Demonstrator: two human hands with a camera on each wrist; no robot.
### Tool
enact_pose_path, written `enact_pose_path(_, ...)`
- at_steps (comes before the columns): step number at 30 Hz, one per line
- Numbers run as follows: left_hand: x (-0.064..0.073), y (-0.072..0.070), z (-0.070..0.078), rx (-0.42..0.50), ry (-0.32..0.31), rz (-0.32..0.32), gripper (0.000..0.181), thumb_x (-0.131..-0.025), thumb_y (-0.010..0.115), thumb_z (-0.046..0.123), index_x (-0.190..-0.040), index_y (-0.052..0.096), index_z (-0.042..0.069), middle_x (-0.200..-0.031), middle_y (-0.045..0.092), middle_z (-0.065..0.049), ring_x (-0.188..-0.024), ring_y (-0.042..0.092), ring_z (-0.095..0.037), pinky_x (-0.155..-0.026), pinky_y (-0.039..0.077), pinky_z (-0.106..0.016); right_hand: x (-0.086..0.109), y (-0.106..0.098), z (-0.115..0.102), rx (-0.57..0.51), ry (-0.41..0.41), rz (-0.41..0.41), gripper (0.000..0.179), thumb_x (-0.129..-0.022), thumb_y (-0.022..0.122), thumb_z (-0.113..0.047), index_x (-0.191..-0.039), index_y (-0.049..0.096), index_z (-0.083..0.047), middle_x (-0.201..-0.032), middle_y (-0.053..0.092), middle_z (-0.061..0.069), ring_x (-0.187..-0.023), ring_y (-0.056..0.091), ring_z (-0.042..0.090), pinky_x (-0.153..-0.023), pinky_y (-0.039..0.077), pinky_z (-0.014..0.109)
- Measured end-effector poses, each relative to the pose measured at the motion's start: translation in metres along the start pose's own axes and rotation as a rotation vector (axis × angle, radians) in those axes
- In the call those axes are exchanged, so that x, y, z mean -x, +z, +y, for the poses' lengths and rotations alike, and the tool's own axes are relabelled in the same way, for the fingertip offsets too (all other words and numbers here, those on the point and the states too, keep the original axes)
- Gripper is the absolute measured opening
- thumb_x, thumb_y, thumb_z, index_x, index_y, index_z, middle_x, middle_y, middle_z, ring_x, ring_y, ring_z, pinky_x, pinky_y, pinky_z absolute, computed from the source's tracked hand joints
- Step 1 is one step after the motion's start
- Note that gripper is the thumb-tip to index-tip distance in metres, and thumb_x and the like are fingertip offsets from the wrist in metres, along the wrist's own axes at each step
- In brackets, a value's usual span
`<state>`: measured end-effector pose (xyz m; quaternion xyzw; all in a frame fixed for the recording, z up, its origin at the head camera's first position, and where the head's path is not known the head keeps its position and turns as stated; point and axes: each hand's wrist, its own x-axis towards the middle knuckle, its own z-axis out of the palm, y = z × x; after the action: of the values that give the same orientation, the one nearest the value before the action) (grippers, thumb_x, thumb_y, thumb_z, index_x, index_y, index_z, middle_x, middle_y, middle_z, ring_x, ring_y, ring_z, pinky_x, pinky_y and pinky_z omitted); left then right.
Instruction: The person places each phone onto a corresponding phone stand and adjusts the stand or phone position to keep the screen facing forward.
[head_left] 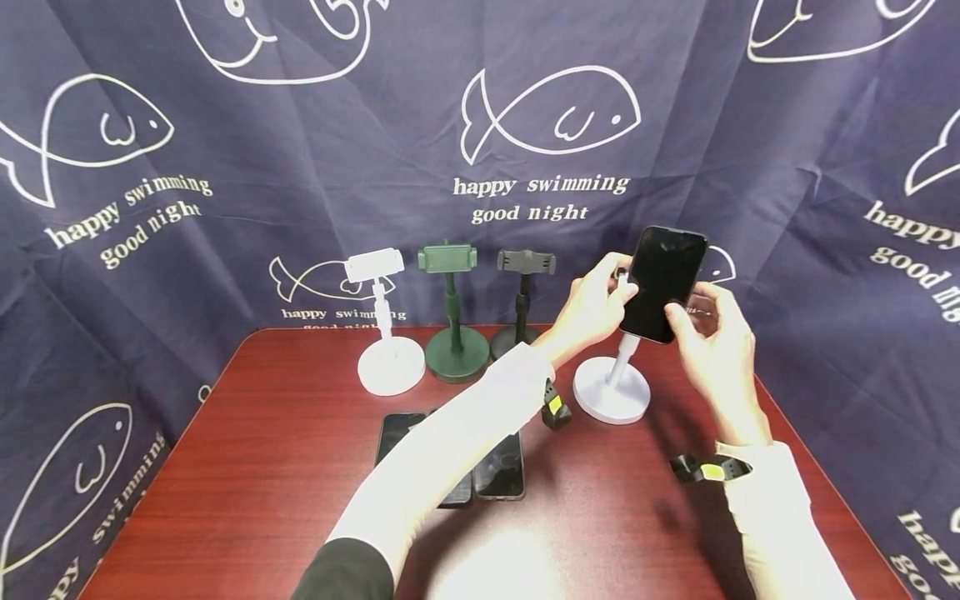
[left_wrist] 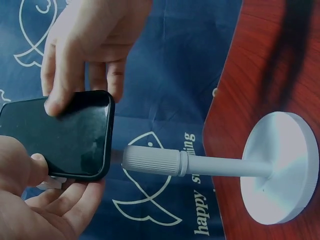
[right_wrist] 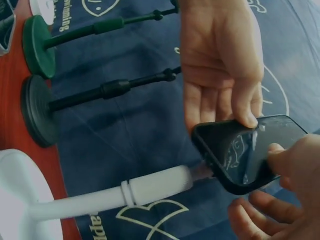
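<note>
Left hand: the left hand (head_left: 596, 304) is partly curled and pinches the upright phone (head_left: 663, 283) at its left edge, thumb in front, other fingers passing behind.
Right hand: the right hand (head_left: 716, 342) grips the opposite edge, also partly curled, its thumb on the lower front and its fingers largely hidden behind.
Upright phone: raised at the top of the right-hand white stand (head_left: 613, 390), dark screen towards the wearer, leaning slightly.
Stand's clamp: mostly covered by phone and fingers; the left wrist view shows a small white piece (left_wrist: 51, 183) beneath the phone's edge. Whether the phone is seated, I cannot tell.
Left forearm: stretches diagonally from the bottom edge up towards the right, pale sleeve (head_left: 457, 429) ending in a dark part cut off by the frame.
Right forearm: rises from the lower right, cut off at the bottom, hand tipped inward; a black strap (head_left: 712, 469) sits at the wrist.
Lying phones: left one (head_left: 400, 429), middle one (head_left: 456, 493) and right one (head_left: 500, 471) on the red table (head_left: 247, 467); the left forearm crosses over them, hiding much of the middle one.
Other stands: left-hand white stand (head_left: 385, 321), green stand (head_left: 453, 321) and black stand (head_left: 522, 304) behind, the black base partly hidden by the left arm.
</note>
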<state>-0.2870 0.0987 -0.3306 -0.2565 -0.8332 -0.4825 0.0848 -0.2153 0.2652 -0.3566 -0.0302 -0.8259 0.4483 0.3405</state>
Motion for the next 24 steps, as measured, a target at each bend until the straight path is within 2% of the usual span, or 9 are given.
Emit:
enact_pose_path(3,-0.001,0.000,0.000,0.020,-0.015,-0.005,0.032,-0.101,0.065,0.017,-0.131,0.059,0.026,-0.109,0.076,0.003,-0.098,0.070,-0.003,-0.075,0.049,-0.018,-0.004,-0.003,0.001,-0.143,0.011,-0.037,0.034,-0.102,0.058,-0.011,-0.135,0.064,-0.005,-0.111,0.066,-0.012,-0.082,0.062,-0.009,-0.075,0.049,0.008)
enact_pose_path(6,-0.002,-0.001,-0.001,0.038,-0.031,-0.006,0.031,-0.101,0.065,0.016,-0.130,0.060,0.025,-0.102,0.076,0.003,-0.092,0.069,-0.004,-0.072,0.048,-0.018,-0.007,-0.006,0.003,-0.210,0.018,-0.100,0.039,-0.102,0.048,0.001,-0.138,0.062,-0.004,-0.115,0.064,-0.017,-0.083,0.066,-0.005,-0.073,0.053,0.009)
enact_pose_path(8,-0.002,-0.002,-0.001,0.039,-0.038,-0.008,0.030,-0.101,0.065,0.017,-0.129,0.060,0.025,-0.097,0.075,0.004,-0.086,0.067,-0.005,-0.070,0.047,-0.018,-0.010,-0.006,0.005,-0.211,0.031,-0.124,0.044,-0.099,0.049,0.006,-0.140,0.061,-0.006,-0.118,0.064,-0.016,-0.088,0.066,-0.007,-0.075,0.053,0.009)
enact_pose_path(12,-0.002,-0.002,-0.001,0.043,-0.045,-0.013,0.030,-0.101,0.065,0.019,-0.130,0.059,0.024,-0.091,0.075,0.003,-0.084,0.066,-0.009,-0.071,0.046,-0.018,-0.014,-0.003,0.008,-0.215,0.063,-0.124,0.051,-0.094,0.061,0.008,-0.141,0.063,-0.012,-0.121,0.065,-0.015,-0.097,0.065,-0.011,-0.079,0.051,0.008)
enact_pose_path(17,-0.002,-0.002,-0.002,0.042,-0.057,-0.014,0.034,-0.102,0.065,0.021,-0.134,0.058,0.022,-0.100,0.076,0.000,-0.091,0.068,-0.007,-0.077,0.049,-0.019,-0.018,-0.002,0.010,-0.243,0.061,-0.125,0.052,-0.091,0.067,0.009,-0.139,0.065,-0.012,-0.115,0.066,-0.020,-0.095,0.067,-0.010,-0.077,0.051,0.008)
enact_pose_path(24,-0.004,-0.003,-0.003,0.033,-0.042,-0.033,0.034,-0.102,0.064,0.021,-0.135,0.057,0.021,-0.096,0.076,-0.001,-0.088,0.066,-0.009,-0.077,0.048,-0.020,-0.022,-0.005,0.017,-0.161,0.006,-0.105,0.049,-0.088,0.070,0.009,-0.134,0.068,-0.008,-0.099,0.066,-0.032,-0.087,0.064,-0.011,-0.074,0.045,0.007)
